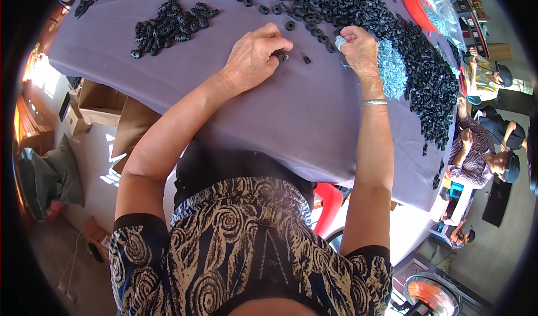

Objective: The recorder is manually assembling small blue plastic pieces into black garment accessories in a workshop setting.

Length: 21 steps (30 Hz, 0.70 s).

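Nearest the person, the cloth (252, 122) runs down from the blue heap (394, 75) to a table edge with no visible lip, so a part knocked that way could roll off. The right wrist's bracelet (374, 102) sits just beside the heap's near left side; a low swing of that arm might drag small pieces out of it. Well to the left of the heap, the left hand (255, 59) has its fingers curled over, thumb and forefinger nearly meeting around a dark part (282, 56); most of it is hidden, and a loose pinch would let it slip. Between that hand and the heap, a small black piece (306, 60) lies alone, easily brushed aside by a sleeveless forearm or knuckle. The right hand (360, 48) is at the heap's upper left, fingers drawn in tight, with a pale cover (340, 42) at the tips; whether they pinch anything I cannot tell, and a tiny piece there could drop unnoticed. Scattered crumbs (345, 65) left of the heap suggest spilling is easy. The black pile (431, 86) wraps the heap's far and right sides closely; a careless sweep would mix the two. Farther off, left of the heap, a cluster (171, 27) might merge with that pile if pushed rightward.
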Available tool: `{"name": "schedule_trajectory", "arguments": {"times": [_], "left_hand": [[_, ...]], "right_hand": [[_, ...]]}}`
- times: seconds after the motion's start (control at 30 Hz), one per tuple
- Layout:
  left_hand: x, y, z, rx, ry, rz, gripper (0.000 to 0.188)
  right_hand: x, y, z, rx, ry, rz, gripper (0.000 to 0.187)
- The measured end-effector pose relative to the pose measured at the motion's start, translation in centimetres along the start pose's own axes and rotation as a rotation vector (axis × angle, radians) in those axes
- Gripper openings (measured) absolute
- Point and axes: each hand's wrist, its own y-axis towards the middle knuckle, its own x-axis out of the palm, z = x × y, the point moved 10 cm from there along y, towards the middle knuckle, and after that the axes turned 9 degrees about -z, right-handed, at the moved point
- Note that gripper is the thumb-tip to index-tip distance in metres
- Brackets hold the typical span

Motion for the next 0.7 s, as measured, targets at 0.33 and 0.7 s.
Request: {"name": "schedule_trajectory", "arguments": {"times": [0.33, 0.7], "left_hand": [[-0.3, -0.1, 0.1, -0.019, -0.140, 0.027, 0.040], [-0.7, 0.1, -0.1, -0.035, -0.245, 0.038, 0.042]], "right_hand": [[0.1, -0.6, 0.3, -0.008, 0.111, 0.046, 0.020], [-1.7, -3.5, -4.0, -0.116, 0.169, 0.177, 0.014]]}}
